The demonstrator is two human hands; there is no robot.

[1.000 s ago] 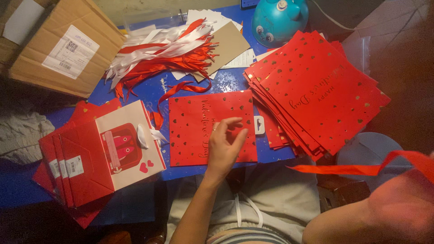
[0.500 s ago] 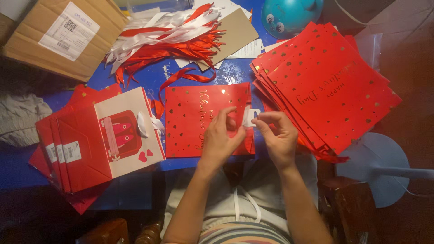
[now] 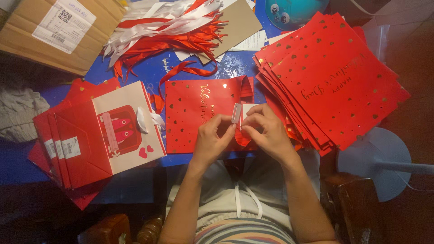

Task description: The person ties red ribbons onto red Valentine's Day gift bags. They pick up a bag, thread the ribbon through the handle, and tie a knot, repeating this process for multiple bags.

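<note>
Both hands (image 3: 244, 131) stay pinching the white tool (image 3: 236, 113) over the flat red bag (image 3: 194, 113) (empty).

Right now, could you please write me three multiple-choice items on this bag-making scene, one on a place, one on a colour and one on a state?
1. Where does the stack of flat red bags lie?
A. On the person's right
B. On the person's left
C. Inside the cardboard box

2. What colours are the ribbons at the top of the table?
A. Blue and green
B. Red and white
C. Black and gold

3. What is the state of the small white piece?
A. Lying alone on the table
B. Tucked in the box
C. Pinched between the fingers of both hands

Answers: 1 A, the stack sits beyond the right hand. 2 B, red and white strands lie mixed. 3 C, the left hand and right hand meet on it.
</note>
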